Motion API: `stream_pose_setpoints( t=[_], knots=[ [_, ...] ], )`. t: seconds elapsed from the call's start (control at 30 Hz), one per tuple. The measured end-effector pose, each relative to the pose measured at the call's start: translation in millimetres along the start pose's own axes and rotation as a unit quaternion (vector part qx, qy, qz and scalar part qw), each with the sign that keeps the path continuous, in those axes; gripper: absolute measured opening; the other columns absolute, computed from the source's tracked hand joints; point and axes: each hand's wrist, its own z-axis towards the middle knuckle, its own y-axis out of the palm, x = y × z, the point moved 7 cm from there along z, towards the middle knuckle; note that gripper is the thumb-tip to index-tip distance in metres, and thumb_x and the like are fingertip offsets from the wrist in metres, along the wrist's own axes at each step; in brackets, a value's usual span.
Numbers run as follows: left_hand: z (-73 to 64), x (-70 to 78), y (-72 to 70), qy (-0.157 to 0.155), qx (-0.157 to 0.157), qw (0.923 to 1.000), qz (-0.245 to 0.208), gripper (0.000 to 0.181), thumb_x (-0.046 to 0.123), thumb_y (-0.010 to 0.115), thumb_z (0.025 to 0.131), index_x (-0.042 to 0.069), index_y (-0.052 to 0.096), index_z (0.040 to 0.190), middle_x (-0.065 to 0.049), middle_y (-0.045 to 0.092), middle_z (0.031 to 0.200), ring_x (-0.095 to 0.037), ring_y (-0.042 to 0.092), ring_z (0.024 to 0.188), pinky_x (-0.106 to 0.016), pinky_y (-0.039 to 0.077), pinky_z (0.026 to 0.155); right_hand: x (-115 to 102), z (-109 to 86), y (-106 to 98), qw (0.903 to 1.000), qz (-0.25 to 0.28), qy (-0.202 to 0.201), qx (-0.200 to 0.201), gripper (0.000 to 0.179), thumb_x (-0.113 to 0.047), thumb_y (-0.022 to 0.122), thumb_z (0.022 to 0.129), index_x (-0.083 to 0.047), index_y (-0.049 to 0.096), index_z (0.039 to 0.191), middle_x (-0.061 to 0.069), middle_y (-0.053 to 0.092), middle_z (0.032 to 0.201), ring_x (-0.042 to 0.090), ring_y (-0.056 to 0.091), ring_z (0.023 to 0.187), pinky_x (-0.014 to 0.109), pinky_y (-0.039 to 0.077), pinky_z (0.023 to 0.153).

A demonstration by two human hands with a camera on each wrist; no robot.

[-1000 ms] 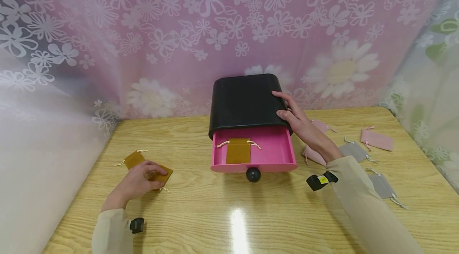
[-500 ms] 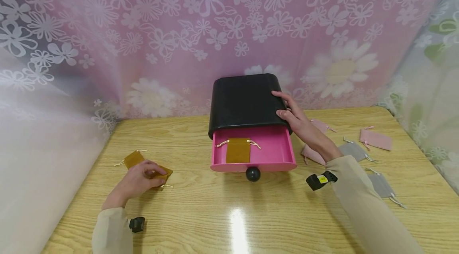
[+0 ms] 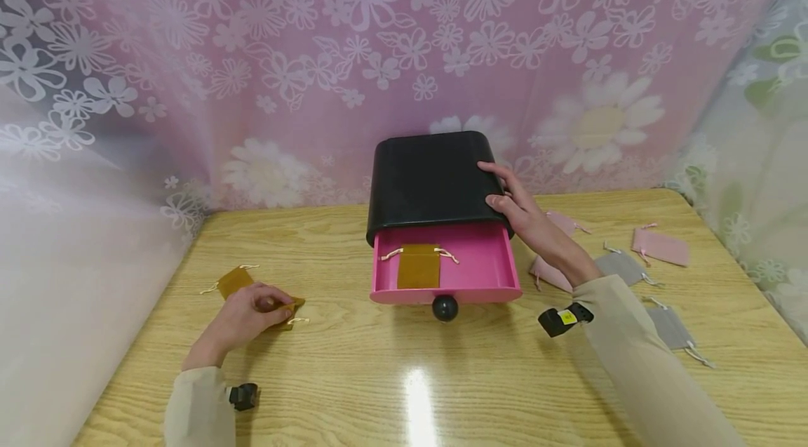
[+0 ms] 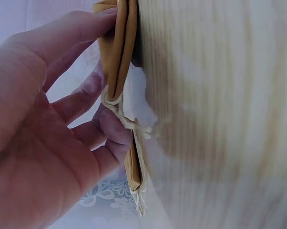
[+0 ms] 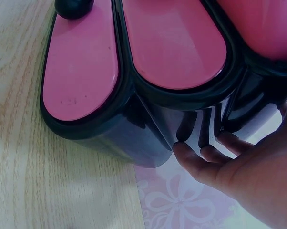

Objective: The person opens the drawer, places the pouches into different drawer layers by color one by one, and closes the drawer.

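Note:
My left hand (image 3: 243,317) pinches a mustard drawstring pouch (image 4: 117,52) between thumb and fingers, low over the table at the left; its cream cord hangs from one end. Behind that hand another mustard pouch (image 3: 235,281) lies flat, partly covered. A black cabinet (image 3: 432,177) stands in the middle, its pink top drawer (image 3: 476,261) pulled out by the round black knob side. Inside that drawer, toward its left, lies a third mustard pouch (image 3: 419,270). My right hand (image 3: 530,219) rests on the cabinet's right top edge, and its fingers (image 5: 198,164) touch the side wall.
Pink pouches (image 3: 661,246) and grey pouches (image 3: 620,267) lie scattered to the right, some beneath my right forearm. Below the top drawer, two lower pink drawer fronts (image 5: 177,43) are closed. A floral curtain (image 3: 315,82) hangs behind the table.
The pouch under my left hand has gone from lying flat to being gathered and folded up between thumb and fingers. My right hand and the cabinet have stayed put.

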Motion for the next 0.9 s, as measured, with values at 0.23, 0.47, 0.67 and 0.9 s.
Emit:
stream_pose_setpoints(
  t=[0.23,0.47,0.67,0.9],
  knots=[
    [0.2,6.2,-4.8,0.005,0.028,0.9993,-0.023,0.016,0.022,0.075,0.094,0.017,0.078,0.108,-0.01,0.07,0.115,-0.016,0.059,0.089,-0.03,0.048,0.072,2.3,-0.1,0.4,1.0,-0.001,0.003,-0.001,0.056,-0.029,0.038,0.11,-0.03,0.018,0.163,0.007,0.015,0.17,0.031,0.026,0.154,0.013,0.039,0.102],
    [1.9,14.6,-10.7,0.021,0.053,0.9979,-0.03,0.015,0.023,0.074,0.095,0.019,0.077,0.109,-0.009,0.07,0.118,-0.021,0.063,0.097,-0.027,0.049,0.068,1.4,-1.5,0.0,1.0,-0.007,0.004,-0.001,0.056,-0.029,0.038,0.11,-0.031,0.018,0.163,0.008,0.017,0.17,0.031,0.027,0.153,0.024,0.037,0.108],
    [1.7,23.8,-15.1,0.044,0.068,0.9956,-0.048,0.018,0.023,0.073,0.096,0.016,0.076,0.112,-0.007,0.072,0.114,-0.022,0.065,0.096,-0.026,0.05,0.063,0.7,-1.1,0.8,1.0,0.004,0.0,-0.003,0.056,-0.028,0.037,0.11,-0.029,0.018,0.163,0.008,0.016,0.17,0.031,0.026,0.154,0.013,0.039,0.102],
    [0.2,34.2,-20.6,0.043,0.077,0.9941,-0.062,0.021,0.029,0.071,0.097,0.02,0.073,0.116,-0.005,0.072,0.102,-0.021,0.066,0.089,-0.028,0.05,0.061,-1.6,-1.1,1.3,0.9999,0.011,-0.008,-0.003,0.057,-0.027,0.037,0.109,-0.027,0.017,0.163,0.01,0.016,0.17,0.032,0.024,0.154,0.011,0.039,0.101]
  ],
)
